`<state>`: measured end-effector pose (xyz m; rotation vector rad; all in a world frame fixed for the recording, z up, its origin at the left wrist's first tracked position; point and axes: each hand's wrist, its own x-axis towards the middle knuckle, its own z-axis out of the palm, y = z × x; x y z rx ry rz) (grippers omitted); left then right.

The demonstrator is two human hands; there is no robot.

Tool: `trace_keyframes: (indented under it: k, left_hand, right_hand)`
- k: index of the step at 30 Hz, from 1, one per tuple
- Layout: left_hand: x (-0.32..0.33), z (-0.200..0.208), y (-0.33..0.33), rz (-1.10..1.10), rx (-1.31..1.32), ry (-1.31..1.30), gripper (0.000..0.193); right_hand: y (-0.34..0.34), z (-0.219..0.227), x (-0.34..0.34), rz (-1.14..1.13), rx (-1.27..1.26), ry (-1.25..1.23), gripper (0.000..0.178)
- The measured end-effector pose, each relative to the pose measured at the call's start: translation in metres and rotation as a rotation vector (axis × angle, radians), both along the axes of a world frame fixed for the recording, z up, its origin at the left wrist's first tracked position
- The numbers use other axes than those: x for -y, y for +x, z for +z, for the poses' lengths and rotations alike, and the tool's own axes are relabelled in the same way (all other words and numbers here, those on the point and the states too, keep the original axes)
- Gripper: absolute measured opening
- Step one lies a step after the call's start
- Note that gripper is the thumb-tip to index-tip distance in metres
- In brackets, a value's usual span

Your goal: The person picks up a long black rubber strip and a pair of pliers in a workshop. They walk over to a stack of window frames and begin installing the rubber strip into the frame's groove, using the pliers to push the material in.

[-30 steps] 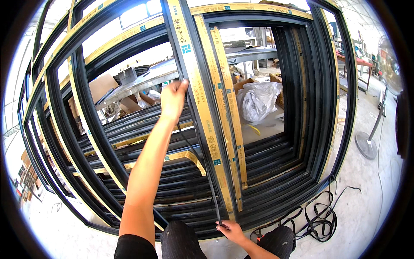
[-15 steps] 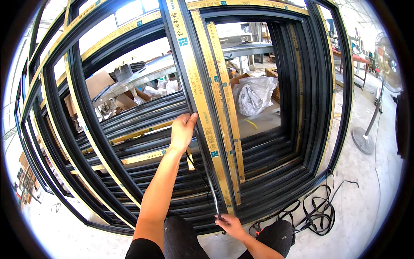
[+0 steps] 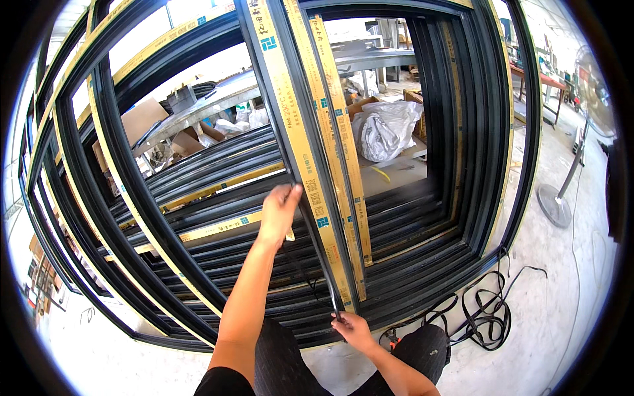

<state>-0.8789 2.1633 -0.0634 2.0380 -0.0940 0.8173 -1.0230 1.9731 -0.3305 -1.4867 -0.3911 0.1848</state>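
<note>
In front of me stand stacked black window frames with yellow printed film, the nearest upright (image 3: 297, 142) leaning slightly. A thin black sealing strip (image 3: 328, 280) runs down along the left edge of this upright. My left hand (image 3: 280, 210) is closed at that edge, thumb on top, pressing the strip against the profile; its fingertips are partly hidden. Lower down, my right hand (image 3: 354, 330) pinches the strip near the bottom of the upright. A slack dark length hangs behind, between my hands.
Loose black strip (image 3: 489, 320) lies coiled on the pale floor at the right. A pedestal fan (image 3: 555, 204) stands beyond it. Through the frames show a metal workbench (image 3: 376, 61), a white plastic bag (image 3: 386, 132) and cardboard boxes (image 3: 145, 122). More frames lean at the left.
My left hand has slid a little down along the upright. My right hand stays on the strip near the bottom, slightly higher in the picture. The view has shifted slightly.
</note>
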Motion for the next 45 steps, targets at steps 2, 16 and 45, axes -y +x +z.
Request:
trace_keyframes:
  k: [2, 16, 45]
  left_hand:
    - [0.002, -0.013, -0.005, -0.024, 0.027, -0.092, 0.030]
    - [0.017, -0.039, -0.019, 0.111, 0.015, 0.165, 0.024]
    - [0.000, -0.052, -0.025, -0.022, -0.245, 0.002, 0.024]
  right_hand:
    - [0.001, -0.004, -0.003, -0.020, 0.014, -0.023, 0.024]
    - [0.002, -0.016, -0.002, -0.047, 0.057, -0.157, 0.024]
    - [0.005, -0.012, -0.001, -0.103, 0.062, -0.311, 0.026]
